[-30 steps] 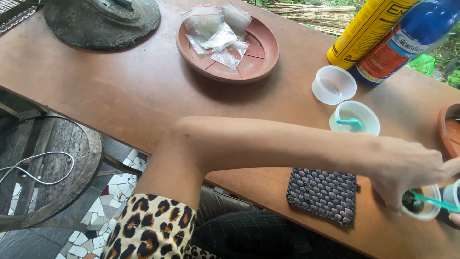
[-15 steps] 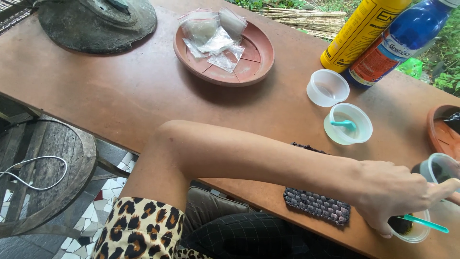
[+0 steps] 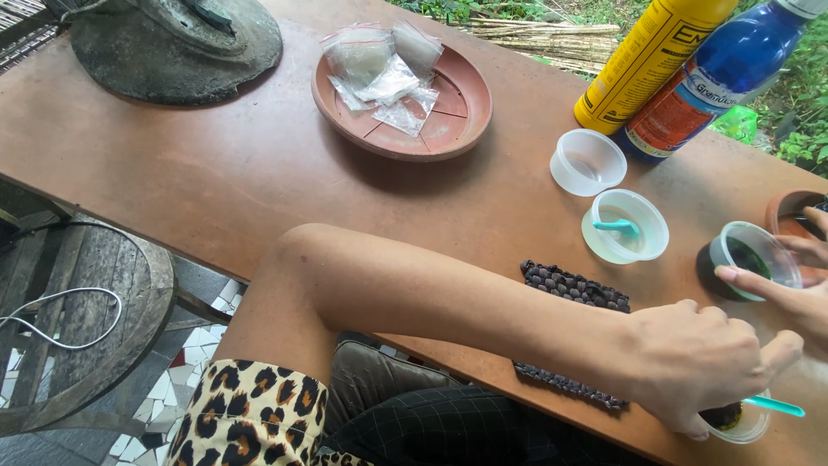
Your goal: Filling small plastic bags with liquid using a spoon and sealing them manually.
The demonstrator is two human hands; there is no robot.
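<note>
Two hands work at the near right edge of the desk (image 3: 216,173). The left hand (image 3: 699,367) reaches across, fingers curled together over a small clear cup (image 3: 733,421) of dark matter, where a teal spoon (image 3: 774,406) sticks out. The right hand (image 3: 789,289) clasps a clear cup of dark green liquid (image 3: 750,259), thumb along its rim. Beside them lies a dark woven mat (image 3: 573,289). Farther back stand a cup with a teal scoop (image 3: 625,226), an empty cup (image 3: 588,161), a yellow bottle (image 3: 651,60) and a blue bottle (image 3: 711,78). A clay saucer (image 3: 448,116) holds small plastic bags (image 3: 379,69).
</note>
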